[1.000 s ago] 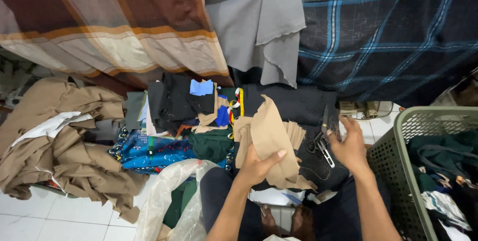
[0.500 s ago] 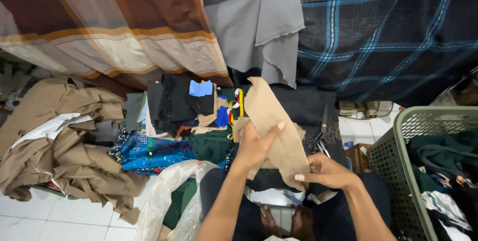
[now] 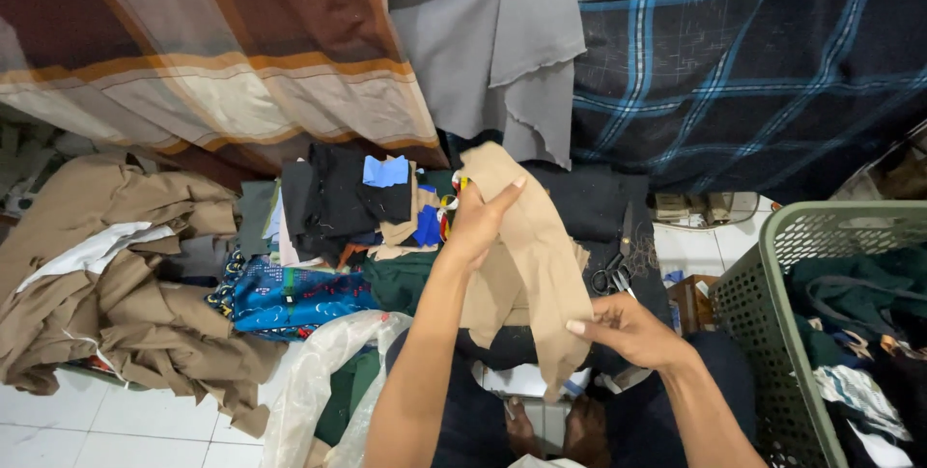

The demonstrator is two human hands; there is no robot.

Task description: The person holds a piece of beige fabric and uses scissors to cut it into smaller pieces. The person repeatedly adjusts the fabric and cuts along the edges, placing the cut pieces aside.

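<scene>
A tan piece of cloth (image 3: 529,255) hangs in front of me over my lap. My left hand (image 3: 480,220) grips its upper edge and holds it up. My right hand (image 3: 626,329) pinches its lower right edge near my knee. Behind the cloth, black-handled scissors (image 3: 618,265) lie on a dark fabric (image 3: 599,202). A heap of small scraps (image 3: 357,202) in black, blue and beige lies just left of my left hand.
A green plastic laundry basket (image 3: 772,304) with clothes stands at the right. A pile of brown garments (image 3: 116,275) lies on the white tiled floor at the left. Blue patterned cloth (image 3: 290,296) and a clear plastic bag (image 3: 319,381) sit near my left knee. Striped, grey and plaid fabrics hang behind.
My left hand has lifted the tan cloth higher. My right hand left the scissors' spot, came down toward my lap and took the cloth's lower edge.
</scene>
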